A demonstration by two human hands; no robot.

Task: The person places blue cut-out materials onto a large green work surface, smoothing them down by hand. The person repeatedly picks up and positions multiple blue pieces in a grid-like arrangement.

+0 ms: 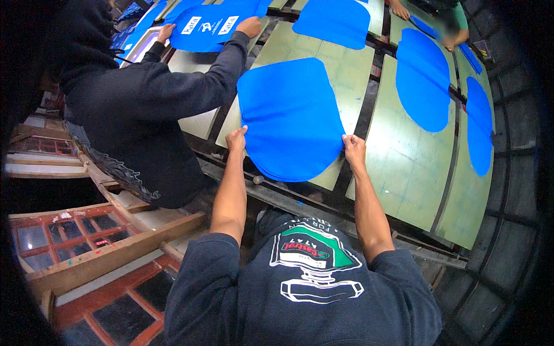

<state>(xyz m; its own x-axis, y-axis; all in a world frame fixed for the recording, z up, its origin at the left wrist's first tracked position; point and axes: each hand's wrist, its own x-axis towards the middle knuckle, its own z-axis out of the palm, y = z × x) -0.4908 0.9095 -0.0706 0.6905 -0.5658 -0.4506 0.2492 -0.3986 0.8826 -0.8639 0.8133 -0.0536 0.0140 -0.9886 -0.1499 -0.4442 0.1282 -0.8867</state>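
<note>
A blue rounded fabric panel (292, 121) spreads before me over a pale green board (324, 177). My left hand (236, 139) pinches its left edge between thumb and fingers. On the opposite edge, my right hand (355, 150) grips the cloth the same way. Faint creases run across the panel between both hands, and its curved near edge shows more than one layer. Whether its near part touches the board or is lifted off it, I cannot tell.
At my left a co-worker in a black hoodie (147, 95) holds a printed blue panel (207, 28). More blue panels (423, 80) lie on boards to the right. Another person's hand (400, 11) is at the far right. Wooden frames (117, 242) stand at lower left.
</note>
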